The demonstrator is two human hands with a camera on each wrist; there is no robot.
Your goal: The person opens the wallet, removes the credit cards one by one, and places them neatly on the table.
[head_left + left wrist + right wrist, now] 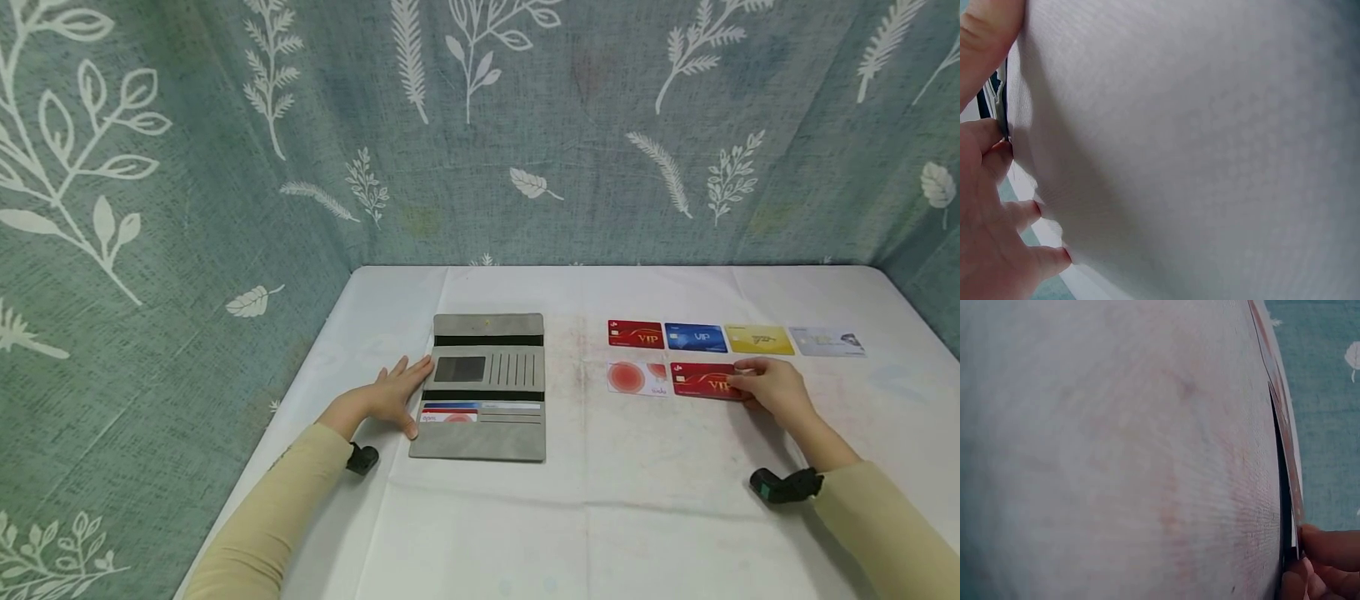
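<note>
A grey wallet (477,442) lies unfolded on the white table, with several cards (450,416) tucked into its lower slots. My left hand (390,397) rests at the wallet's left edge with its fingers spread; in the left wrist view the left hand's fingertips (1054,259) touch the cloth. Over on the right, my right hand (776,392) pinches the right end of a red VIP card (701,380). Seen from the right wrist, that card (1289,456) is tilted, its near end raised off the cloth between thumb and fingers.
Left of the held card lies a white card with red circles (636,378). Behind them runs a row: another red VIP card (635,334), a blue card (696,337), a yellow card (759,339) and a silver card (827,342). A leaf-patterned curtain (525,217) borders the table.
</note>
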